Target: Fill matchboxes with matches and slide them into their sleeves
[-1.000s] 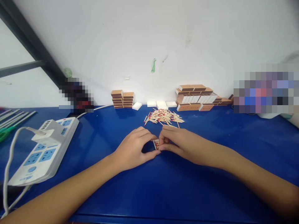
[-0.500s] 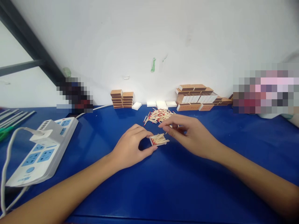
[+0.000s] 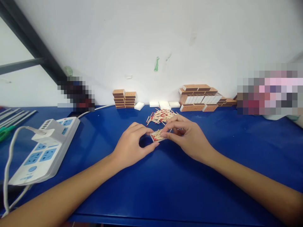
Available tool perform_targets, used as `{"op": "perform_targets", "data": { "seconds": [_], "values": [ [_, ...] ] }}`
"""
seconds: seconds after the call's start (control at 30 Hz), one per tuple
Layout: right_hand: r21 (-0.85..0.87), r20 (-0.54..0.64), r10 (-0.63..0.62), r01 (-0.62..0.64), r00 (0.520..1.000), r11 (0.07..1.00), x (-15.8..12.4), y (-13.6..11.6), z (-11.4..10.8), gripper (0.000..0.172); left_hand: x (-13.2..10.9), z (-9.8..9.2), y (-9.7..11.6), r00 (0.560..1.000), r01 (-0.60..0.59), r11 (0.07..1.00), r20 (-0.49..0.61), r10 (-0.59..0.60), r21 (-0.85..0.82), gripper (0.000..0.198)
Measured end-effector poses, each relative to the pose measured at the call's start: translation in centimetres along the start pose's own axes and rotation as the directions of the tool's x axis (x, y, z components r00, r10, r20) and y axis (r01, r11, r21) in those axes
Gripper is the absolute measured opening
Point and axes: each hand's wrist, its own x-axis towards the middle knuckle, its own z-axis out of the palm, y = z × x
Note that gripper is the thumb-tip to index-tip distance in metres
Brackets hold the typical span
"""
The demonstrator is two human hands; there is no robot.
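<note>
My left hand (image 3: 131,143) grips the end of a small white matchbox tray (image 3: 151,137) between thumb and fingers, just above or on the blue table. Inside the tray lie red-tipped matches (image 3: 156,136), their heads toward the left. My right hand (image 3: 193,138) is closed in a pinch over the tray's right part, fingertips at the matches there. The fingers hide that end of the tray. Behind the right hand, a loose pile of matches (image 3: 157,116) spreads on the table, partly covered by the hand.
Stacked matchboxes (image 3: 124,100) stand by the wall at left, with more stacked matchboxes (image 3: 196,91) at right. Between them lie several white trays (image 3: 154,104). A white power strip (image 3: 53,160) with a plugged-in cable occupies the table's left side, near metal rods (image 3: 20,119).
My right hand has moved left and slightly down, bringing its fingertips over the tray. My left hand keeps its grip on the tray. The view has shifted slightly.
</note>
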Motion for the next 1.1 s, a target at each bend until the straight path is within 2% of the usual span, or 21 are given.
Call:
{"op": "perform_targets", "data": {
  "seconds": [0.13, 0.27, 0.4, 0.53, 0.87, 1.1],
  "values": [
    [-0.041, 0.05, -0.046, 0.048, 0.998, 0.998, -0.1, 0.5, 0.1, 0.018, 0.0, 0.0, -0.1, 1.0, 0.002, 1.0, -0.001, -0.002, 0.002, 0.024],
    [-0.148, 0.025, -0.074, 0.077, 0.997, 0.986, 0.1, 0.8, -0.6, 0.022, -0.1, 0.0, -0.1, 1.0, 0.009, 1.0, 0.009, -0.009, 0.019, 0.026],
    [-0.257, 0.109, -0.022, 0.05, 0.994, 0.965, 0.4, 0.9, -1.3, 0.025, -0.1, -0.2, 0.0, 0.994, 0.093, 0.995, -0.056, -0.09, 0.039, 0.023],
    [-0.255, 0.135, -0.019, 0.053, 0.991, 0.965, 0.3, 0.8, -1.2, 0.024, 0.0, -0.2, 0.0, 0.984, 0.163, 0.986, -0.083, -0.16, 0.032, 0.022],
    [-0.245, 0.135, -0.023, 0.056, 0.991, 0.968, 0.0, 1.3, -0.7, 0.016, 0.0, 0.0, -0.2, 0.994, 0.109, 0.994, 0.017, -0.109, 0.029, 0.022],
    [-0.246, 0.179, -0.058, 0.101, 0.982, 0.964, -0.1, 1.5, -0.6, 0.017, -0.1, 0.1, -0.4, 0.996, 0.078, 0.996, 0.033, -0.079, 0.042, 0.024]
  ]
}}
